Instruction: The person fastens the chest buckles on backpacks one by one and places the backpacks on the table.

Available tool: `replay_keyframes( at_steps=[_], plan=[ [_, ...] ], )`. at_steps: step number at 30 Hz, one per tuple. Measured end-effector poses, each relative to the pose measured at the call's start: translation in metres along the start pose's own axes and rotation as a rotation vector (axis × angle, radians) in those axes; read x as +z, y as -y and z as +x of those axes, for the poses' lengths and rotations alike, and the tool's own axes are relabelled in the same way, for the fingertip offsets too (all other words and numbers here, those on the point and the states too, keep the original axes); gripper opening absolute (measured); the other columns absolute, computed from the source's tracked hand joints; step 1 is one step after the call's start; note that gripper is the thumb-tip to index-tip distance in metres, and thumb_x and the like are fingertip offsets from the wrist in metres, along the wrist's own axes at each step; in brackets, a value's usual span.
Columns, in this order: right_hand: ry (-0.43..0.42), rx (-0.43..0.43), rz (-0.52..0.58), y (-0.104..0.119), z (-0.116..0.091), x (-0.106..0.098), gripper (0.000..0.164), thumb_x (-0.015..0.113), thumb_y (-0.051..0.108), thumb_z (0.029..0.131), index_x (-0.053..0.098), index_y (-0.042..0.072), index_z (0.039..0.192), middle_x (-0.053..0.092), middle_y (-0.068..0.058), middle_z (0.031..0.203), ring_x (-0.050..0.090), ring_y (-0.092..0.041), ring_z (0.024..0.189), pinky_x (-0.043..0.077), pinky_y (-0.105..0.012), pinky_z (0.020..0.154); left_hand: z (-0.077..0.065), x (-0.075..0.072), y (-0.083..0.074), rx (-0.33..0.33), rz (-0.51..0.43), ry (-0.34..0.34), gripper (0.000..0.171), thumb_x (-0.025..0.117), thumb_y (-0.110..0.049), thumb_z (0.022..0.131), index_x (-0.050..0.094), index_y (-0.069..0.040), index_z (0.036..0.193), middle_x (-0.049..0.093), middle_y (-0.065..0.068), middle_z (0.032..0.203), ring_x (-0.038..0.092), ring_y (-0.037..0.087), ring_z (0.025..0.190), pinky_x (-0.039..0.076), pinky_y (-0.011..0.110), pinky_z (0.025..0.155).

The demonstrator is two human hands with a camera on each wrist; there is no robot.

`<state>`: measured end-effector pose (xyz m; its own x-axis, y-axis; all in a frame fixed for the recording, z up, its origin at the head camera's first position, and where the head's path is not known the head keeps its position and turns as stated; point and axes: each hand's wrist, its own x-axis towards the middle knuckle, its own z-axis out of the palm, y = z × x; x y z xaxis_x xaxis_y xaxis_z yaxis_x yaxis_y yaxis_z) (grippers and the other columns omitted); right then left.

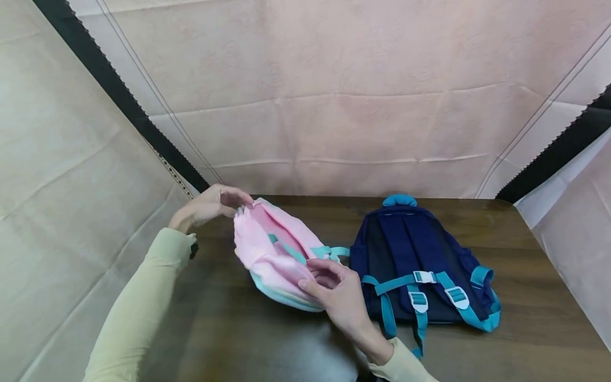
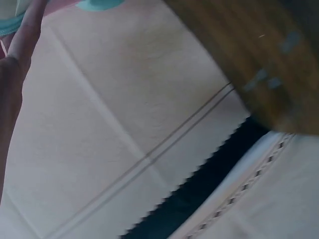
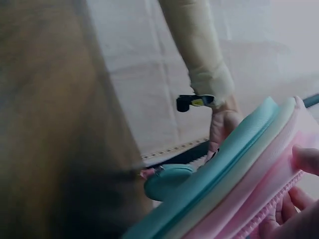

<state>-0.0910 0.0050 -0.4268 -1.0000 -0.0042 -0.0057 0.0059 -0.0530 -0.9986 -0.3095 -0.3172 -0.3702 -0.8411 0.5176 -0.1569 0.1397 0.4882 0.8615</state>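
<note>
A small pink backpack (image 1: 272,270) with turquoise trim and straps hangs over the table between my hands, its top unzipped and gaping toward me. At its far left end, my left hand (image 1: 212,206) pinches the rim of the opening. My right hand (image 1: 339,292) grips the near right edge, thumb on one side of the fabric and fingers on the other. In the right wrist view, the backpack's layered side (image 3: 234,164) shows turquoise, cream and pink bands, with a round turquoise piece (image 3: 169,181) below. Only part of the left hand (image 2: 20,64) appears in the left wrist view.
A navy backpack (image 1: 382,254) with blue straps and white buckles lies straps up on the wooden table (image 1: 238,345), just right of the pink one. Pale fabric walls (image 1: 334,127) with black edging enclose the back and both sides.
</note>
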Motion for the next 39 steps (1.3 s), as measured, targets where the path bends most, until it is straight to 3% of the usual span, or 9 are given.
replay_keyframes(
  at_steps=[3,6,10,15,18,21,24,30,39],
  plan=[
    [-0.012,-0.03,-0.026,-0.012,-0.005,0.008,0.037,0.095,0.009,0.083,0.081,0.005,0.117,0.08,-0.014,0.106,0.075,-0.01,0.087,0.062,-0.017,0.085,0.0,0.001,0.013,0.001,-0.061,0.017,0.04,0.065,0.007,0.096,0.071,0.001,0.135,0.078,0.007,0.124,0.071,0.019,0.113,0.062,0.029,0.095],
    [-0.02,-0.078,-0.106,-0.022,-0.009,0.016,0.038,0.098,0.014,0.08,0.083,0.011,0.114,0.081,-0.007,0.104,0.076,-0.008,0.089,0.063,-0.018,0.086,0.003,0.005,0.025,-0.011,-0.077,0.004,0.039,0.072,0.0,0.097,0.07,0.001,0.136,0.077,0.01,0.123,0.072,0.018,0.111,0.062,0.029,0.095],
    [-0.007,-0.212,-0.223,-0.035,-0.012,0.023,0.04,0.099,0.012,0.078,0.082,0.012,0.114,0.08,-0.004,0.103,0.077,-0.012,0.092,0.063,-0.023,0.088,0.008,0.013,0.039,-0.034,0.024,-0.055,0.036,0.082,-0.008,0.094,0.074,-0.005,0.129,0.077,0.014,0.122,0.071,0.021,0.111,0.061,0.029,0.094],
    [0.023,-0.43,-0.275,-0.052,-0.013,0.021,0.038,0.093,0.001,0.082,0.079,0.002,0.117,0.078,-0.012,0.105,0.078,-0.022,0.091,0.065,-0.027,0.083,0.015,0.027,0.062,-0.091,0.14,-0.121,0.031,0.081,0.0,0.093,0.079,-0.01,0.123,0.077,0.013,0.119,0.067,0.026,0.108,0.059,0.03,0.093],
    [-0.025,-0.523,-0.303,-0.058,-0.01,0.012,0.038,0.091,-0.007,0.081,0.078,-0.001,0.116,0.077,-0.017,0.104,0.077,-0.026,0.088,0.066,-0.029,0.08,0.019,0.036,0.077,-0.125,0.16,-0.14,0.033,0.08,0.003,0.092,0.08,-0.011,0.122,0.077,0.012,0.114,0.066,0.027,0.106,0.059,0.031,0.092],
    [-0.121,-0.511,-0.421,-0.061,-0.004,-0.002,0.041,0.093,-0.005,0.079,0.079,0.002,0.116,0.078,-0.013,0.107,0.077,-0.024,0.092,0.066,-0.031,0.081,0.021,0.044,0.088,-0.136,0.169,-0.14,0.032,0.08,0.004,0.092,0.08,-0.011,0.12,0.076,0.012,0.112,0.065,0.028,0.105,0.059,0.033,0.092],
    [-0.17,-0.433,-0.577,-0.064,0.001,-0.016,0.048,0.095,0.0,0.078,0.079,0.005,0.123,0.079,-0.01,0.118,0.075,-0.022,0.104,0.064,-0.038,0.089,0.024,0.05,0.096,-0.14,0.175,-0.147,0.03,0.079,0.003,0.093,0.081,-0.012,0.118,0.076,0.012,0.112,0.065,0.029,0.104,0.058,0.034,0.093],
    [-0.075,-0.287,-0.688,-0.071,0.01,-0.039,0.063,0.097,0.011,0.079,0.072,0.003,0.136,0.073,-0.016,0.137,0.066,-0.034,0.125,0.057,-0.057,0.104,0.026,0.056,0.102,-0.139,0.157,-0.184,0.028,0.078,0.004,0.094,0.081,-0.011,0.117,0.076,0.013,0.112,0.065,0.029,0.104,0.06,0.033,0.093],
    [0.046,-0.131,-0.729,-0.073,0.011,-0.047,0.086,0.098,0.019,0.08,0.057,0.0,0.153,0.058,-0.022,0.158,0.053,-0.041,0.145,0.049,-0.063,0.119,0.031,0.063,0.112,-0.16,0.181,-0.232,0.022,0.078,-0.002,0.097,0.083,-0.013,0.116,0.078,0.013,0.116,0.068,0.029,0.107,0.06,0.044,0.101]
  ],
)
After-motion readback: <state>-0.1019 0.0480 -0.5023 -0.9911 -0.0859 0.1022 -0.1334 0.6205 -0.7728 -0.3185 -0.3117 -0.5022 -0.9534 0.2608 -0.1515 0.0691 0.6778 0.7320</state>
